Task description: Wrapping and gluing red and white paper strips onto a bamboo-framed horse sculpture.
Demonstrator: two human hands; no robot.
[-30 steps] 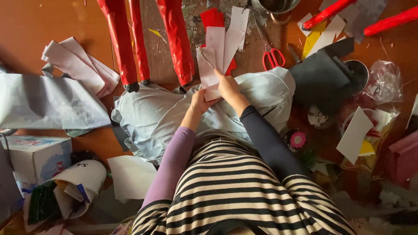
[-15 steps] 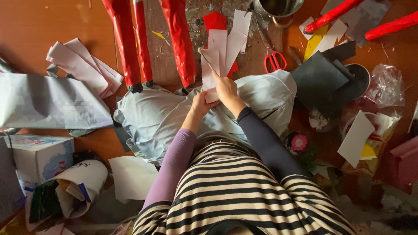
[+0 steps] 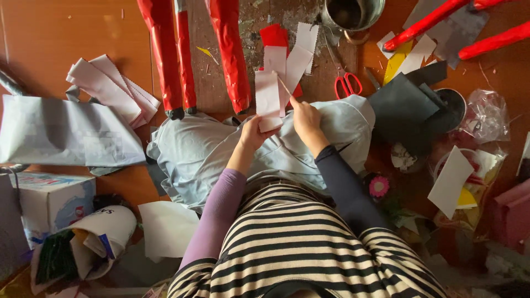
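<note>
Two hands meet above your lap, and around them the scene runs from big to small. Your wooden floor (image 3: 49,38) fills the view; next in size is the pale blue cloth (image 3: 204,154) spread over your knees, then the grey paper bag (image 3: 61,135) at your left, then three red wrapped tubes (image 3: 165,55) standing up the frame beyond the cloth. Smaller are the fan of white sheets (image 3: 110,88), the red-handled scissors (image 3: 348,84) and the pink flower (image 3: 379,186) by your right elbow.

Your left hand (image 3: 253,134) is closed on the lower edge of a white paper strip (image 3: 268,99), thumb and fingers pinching it. Your right hand (image 3: 306,118) is loosely curled, its fingertips pinching a neighbouring strip near the bottom.

Compared with half a second ago, both hands sit at almost the same spot and keep the same hold; the strips fan slightly wider.

The held strip stands with its long axis running away from you, nearly upright in the frame, its free end pointing toward the red paper (image 3: 274,36) beyond it.
</note>
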